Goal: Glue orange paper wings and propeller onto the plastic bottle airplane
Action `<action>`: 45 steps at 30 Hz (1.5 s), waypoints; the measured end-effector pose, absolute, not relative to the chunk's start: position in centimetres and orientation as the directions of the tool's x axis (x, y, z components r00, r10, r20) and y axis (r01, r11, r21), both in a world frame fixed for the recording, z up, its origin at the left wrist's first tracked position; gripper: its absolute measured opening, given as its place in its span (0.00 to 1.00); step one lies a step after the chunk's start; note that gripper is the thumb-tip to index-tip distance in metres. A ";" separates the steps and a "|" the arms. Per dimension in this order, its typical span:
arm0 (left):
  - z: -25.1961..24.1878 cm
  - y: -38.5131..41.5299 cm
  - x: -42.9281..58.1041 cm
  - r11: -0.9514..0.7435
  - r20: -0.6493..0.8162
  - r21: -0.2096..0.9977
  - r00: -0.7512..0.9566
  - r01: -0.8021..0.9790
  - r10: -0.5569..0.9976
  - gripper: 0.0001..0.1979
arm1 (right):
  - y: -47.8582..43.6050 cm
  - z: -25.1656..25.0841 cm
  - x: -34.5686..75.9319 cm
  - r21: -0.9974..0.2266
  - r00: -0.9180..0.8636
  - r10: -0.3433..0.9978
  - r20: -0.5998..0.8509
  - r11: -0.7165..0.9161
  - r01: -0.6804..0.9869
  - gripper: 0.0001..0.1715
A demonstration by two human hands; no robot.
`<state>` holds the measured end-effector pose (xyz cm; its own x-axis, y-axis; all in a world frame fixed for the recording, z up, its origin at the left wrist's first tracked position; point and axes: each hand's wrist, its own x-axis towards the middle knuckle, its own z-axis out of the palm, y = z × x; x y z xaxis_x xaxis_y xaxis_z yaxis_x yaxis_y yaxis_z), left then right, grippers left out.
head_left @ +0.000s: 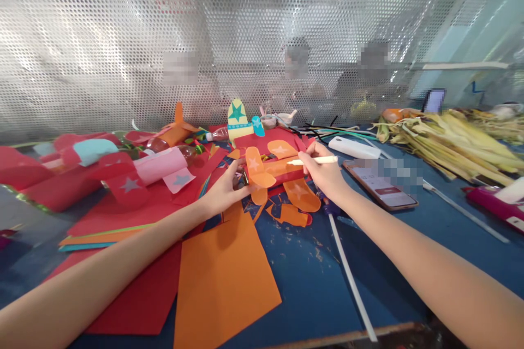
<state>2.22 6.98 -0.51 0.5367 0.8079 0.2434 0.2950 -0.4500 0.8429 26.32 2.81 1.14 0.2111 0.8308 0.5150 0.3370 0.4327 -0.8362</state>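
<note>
My left hand (223, 192) grips the left end of an orange paper airplane (258, 176), its fingers partly hidden behind it. The airplane has rounded wings with pale stars and a red band along its lower side. In my right hand (325, 174) is a cream-coloured marker pen (327, 160), pinched between thumb and fingers. Its tip points left, at or just above the orange body; whether it touches I cannot tell. Orange paper scraps (291, 215) lie just below the airplane.
Orange paper (225, 283) and red paper (135, 305) lie in front, left of a white glue stick (347, 272). A phone (380, 185) and a white device (354, 148) are at right, before dried husks (462, 136). Pink and red paper airplanes (161, 166) crowd the left. Behind stands perforated metal mesh (245, 27).
</note>
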 end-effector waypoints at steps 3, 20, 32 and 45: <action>-0.4 6.9 2.3 -0.449 0.244 0.844 0.536 0.292 0.808 0.32 | 2.9 1.2 26.2 -0.845 0.213 0.834 0.509 0.438 0.308 0.14; -0.4 7.0 2.3 -0.446 0.239 0.842 0.531 0.305 0.813 0.31 | 3.5 1.8 27.2 -0.905 0.469 0.775 0.425 0.358 0.228 0.16; -0.9 7.3 2.1 -0.456 0.246 0.834 0.532 0.309 0.810 0.33 | 3.1 1.9 27.1 -0.849 0.412 0.756 0.508 0.358 0.389 0.17; -0.8 7.2 2.1 -0.460 0.254 0.834 0.530 0.304 0.809 0.33 | 3.0 1.6 27.0 -0.827 0.304 0.784 0.540 0.427 0.366 0.15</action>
<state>2.11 7.24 -0.79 0.5297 0.8094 0.2536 0.3036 -0.4601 0.8344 27.02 2.97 1.64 0.3044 0.7845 0.5403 0.3664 0.4271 -0.8266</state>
